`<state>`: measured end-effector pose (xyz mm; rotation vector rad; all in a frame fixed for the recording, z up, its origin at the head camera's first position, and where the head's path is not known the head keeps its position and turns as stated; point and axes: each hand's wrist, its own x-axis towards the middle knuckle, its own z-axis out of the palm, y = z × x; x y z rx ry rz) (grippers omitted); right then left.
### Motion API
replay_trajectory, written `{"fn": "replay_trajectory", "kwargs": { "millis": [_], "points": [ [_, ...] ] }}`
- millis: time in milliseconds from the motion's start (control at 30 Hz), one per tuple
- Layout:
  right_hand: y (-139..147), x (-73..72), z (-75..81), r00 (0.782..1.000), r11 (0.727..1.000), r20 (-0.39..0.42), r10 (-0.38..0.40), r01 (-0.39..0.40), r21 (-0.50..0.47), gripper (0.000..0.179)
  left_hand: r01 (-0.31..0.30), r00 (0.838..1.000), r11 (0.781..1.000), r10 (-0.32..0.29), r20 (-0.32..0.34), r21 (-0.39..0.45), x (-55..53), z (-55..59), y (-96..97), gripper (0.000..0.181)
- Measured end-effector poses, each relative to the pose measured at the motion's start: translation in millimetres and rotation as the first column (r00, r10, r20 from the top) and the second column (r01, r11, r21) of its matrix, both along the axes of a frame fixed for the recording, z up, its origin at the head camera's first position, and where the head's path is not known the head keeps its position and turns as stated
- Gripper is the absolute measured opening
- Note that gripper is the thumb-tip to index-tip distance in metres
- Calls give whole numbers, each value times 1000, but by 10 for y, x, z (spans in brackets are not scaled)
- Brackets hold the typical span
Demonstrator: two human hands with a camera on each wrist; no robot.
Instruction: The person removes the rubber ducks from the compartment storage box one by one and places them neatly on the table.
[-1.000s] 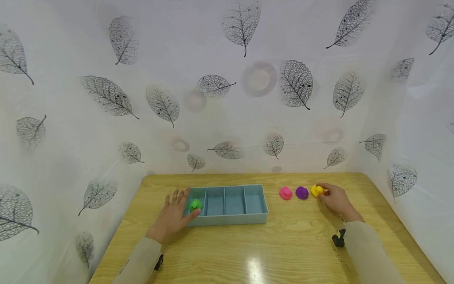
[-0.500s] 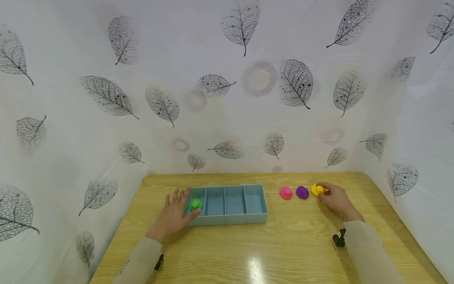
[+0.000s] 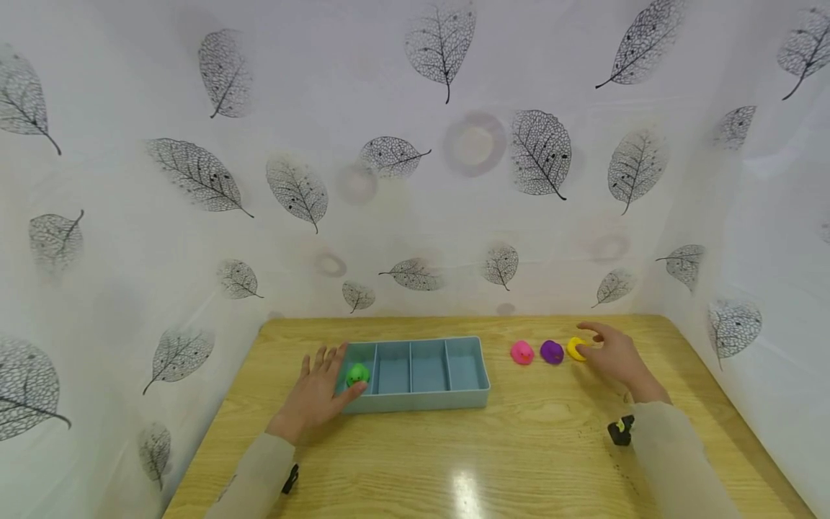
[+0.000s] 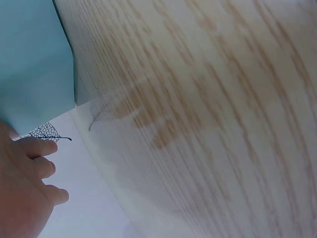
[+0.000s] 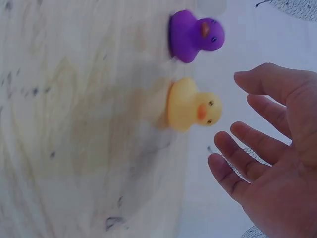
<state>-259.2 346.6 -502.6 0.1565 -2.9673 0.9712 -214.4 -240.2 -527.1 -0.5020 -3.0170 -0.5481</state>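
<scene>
At the left end of a blue-grey tray (image 3: 415, 402) with several compartments lies my left hand (image 3: 314, 393), fingers spread over its end and thumb at the front rim. A green rubber duck (image 3: 357, 375) sits in the leftmost compartment, beside that thumb. My right hand (image 3: 612, 355) hovers by a yellow rubber duck (image 5: 190, 105), thumb and fingers apart with nothing between them. In the right wrist view a gap shows between the fingertips and this duck. Left of it stand a purple duck (image 3: 552, 352) and a pink duck (image 3: 521, 352) in a row.
The wooden table (image 3: 415, 461) runs back to a pale curtain (image 3: 415, 216) printed with leaves, which also encloses both sides. A black wrist camera (image 3: 621, 430) shows under the right sleeve. The other three tray compartments hold nothing.
My right hand has let go of the yellow duck and drawn slightly back, its fingers parting. The duck stays in the row. The left hand and the tray have not moved.
</scene>
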Motion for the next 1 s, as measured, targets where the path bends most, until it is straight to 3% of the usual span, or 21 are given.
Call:
{"fn": "replay_trajectory", "kwargs": {
  "millis": [233,367,767,1000],
  "points": [
    [-289,8,167,985,999,-167,35,-40,-27,49,-3,1000,1000,3,0,6,-20,-41,-7,95],
    [-481,-4,234,973,994,-217,77,-90,-54,45,-7,1000,1000,7,16,30,-30,-43,-25,95],
    [-1106,23,375,941,971,-268,208,-232,-63,42,1,993,997,-11,116,83,-38,110,-173,102],
    [-1525,44,420,914,934,-267,307,-343,-100,41,-20,980,993,-3,198,116,-42,64,-198,106]
  ]
}}
